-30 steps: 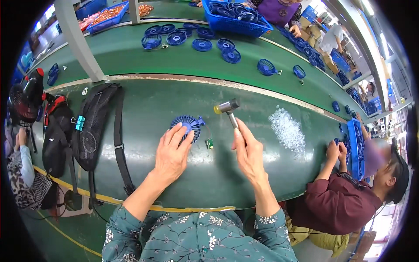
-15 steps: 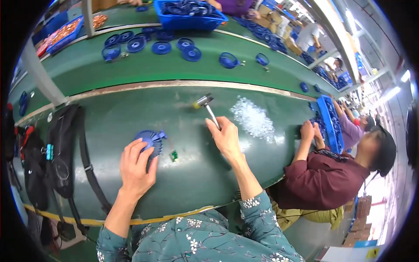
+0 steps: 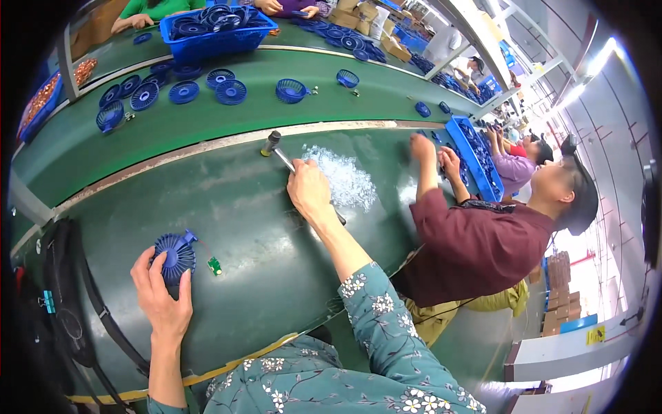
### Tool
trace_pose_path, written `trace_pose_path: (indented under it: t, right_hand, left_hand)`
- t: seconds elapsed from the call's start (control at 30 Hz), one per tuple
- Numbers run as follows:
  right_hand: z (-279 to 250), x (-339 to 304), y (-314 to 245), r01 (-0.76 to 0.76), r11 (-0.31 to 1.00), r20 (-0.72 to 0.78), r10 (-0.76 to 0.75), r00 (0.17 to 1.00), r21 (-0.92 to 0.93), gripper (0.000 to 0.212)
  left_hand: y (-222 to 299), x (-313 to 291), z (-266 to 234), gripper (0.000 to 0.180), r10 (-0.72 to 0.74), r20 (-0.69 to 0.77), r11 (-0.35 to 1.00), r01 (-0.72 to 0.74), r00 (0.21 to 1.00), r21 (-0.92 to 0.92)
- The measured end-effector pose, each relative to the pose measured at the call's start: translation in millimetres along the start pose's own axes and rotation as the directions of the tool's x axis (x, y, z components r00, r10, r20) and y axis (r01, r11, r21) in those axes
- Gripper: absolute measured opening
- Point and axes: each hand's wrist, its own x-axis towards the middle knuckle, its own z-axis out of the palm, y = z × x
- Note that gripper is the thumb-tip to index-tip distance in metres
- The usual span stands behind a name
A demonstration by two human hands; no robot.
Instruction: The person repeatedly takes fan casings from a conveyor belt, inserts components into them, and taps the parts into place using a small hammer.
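A round blue ribbed fan housing point(image 3: 176, 255) rests on the green work surface at the left. My left hand point(image 3: 163, 297) is closed around its near side, thumb on the right edge and fingers on the left. From the housing's neck a thin wire runs toward a small green circuit board point(image 3: 215, 265). My right hand point(image 3: 309, 188) grips a hammer point(image 3: 272, 143) by its handle, the head pointing away from me near the far edge of the table. Right beside that hand lies a heap of small clear pieces point(image 3: 350, 181), which the hand partly covers.
Beyond the table edge, a green conveyor point(image 3: 276, 117) carries several blue fan covers point(image 3: 231, 92). A blue bin point(image 3: 181, 47) stands behind it. At right, a co-worker in a maroon shirt point(image 3: 476, 252) works beside a blue crate point(image 3: 476, 155). A black bag point(image 3: 69, 297) lies at left.
The view has swung to the right. My right hand and the hammer are farther from the fan housing and closer to the clear pieces. The co-worker's hands have moved apart.
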Motion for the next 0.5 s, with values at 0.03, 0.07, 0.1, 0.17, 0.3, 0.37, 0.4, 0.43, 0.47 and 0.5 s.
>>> trace_pose_path:
  t: [0.03,0.07,0.1,0.17,0.3,0.37,0.4,0.43,0.47,0.5]
  right_hand:
    - [-0.2,-0.3,0.0,0.008,1.000,-0.002,-0.008,1.000,-0.005,0.013]
    - [0.4,-0.3,0.5,0.005,1.000,-0.003,-0.005,1.000,-0.007,0.013]
    - [0.9,-0.1,0.7,0.010,1.000,-0.001,-0.010,1.000,-0.025,0.013]
    - [2.3,0.5,1.6,0.028,0.999,-0.009,-0.028,1.000,-0.043,0.013]
    - [1.6,0.4,2.8,0.030,0.999,-0.022,-0.030,0.999,-0.027,0.013]
    - [-0.9,-3.2,1.0,0.033,0.999,-0.030,-0.033,0.999,-0.007,0.013]
    - [-2.4,-5.7,-0.8,0.030,1.000,-0.031,-0.030,0.999,-0.007,0.013]
    - [-3.6,-8.6,-2.7,0.039,0.999,-0.063,-0.036,0.997,0.037,0.013]
    - [-6.7,-11.8,-5.7,0.047,0.996,-0.097,-0.039,0.995,0.078,0.013]
    - [-9.9,-14.1,-8.8,0.034,0.982,-0.094,-0.017,0.995,0.185,0.014]
  left_hand:
    - [0.3,0.2,-0.6,0.049,-0.002,0.005,1.000,0.002,1.000,0.001]
    - [0.8,0.2,-1.0,0.049,-0.004,0.010,1.000,0.004,1.000,0.003]
    - [0.9,0.3,-1.3,0.049,-0.001,0.012,1.000,0.001,1.000,0.000]
    - [0.8,0.4,-1.4,0.049,-0.002,0.013,1.000,0.001,1.000,0.008]
    - [0.2,-0.4,-0.5,0.049,0.010,0.016,1.000,-0.010,1.000,0.010]
    - [1.0,-0.6,-0.1,0.048,-0.001,0.021,1.000,0.001,1.000,0.017]
    - [0.5,-1.0,0.2,0.048,0.002,0.022,1.000,-0.002,1.000,0.016]
    - [-0.7,-1.4,0.7,0.051,-0.001,0.024,1.000,0.001,1.000,0.014]
    - [-1.8,-1.9,0.9,0.054,-0.003,0.027,1.000,0.003,1.000,0.009]
    - [-2.6,-2.2,1.2,0.054,0.002,0.028,1.000,-0.002,1.000,0.004]
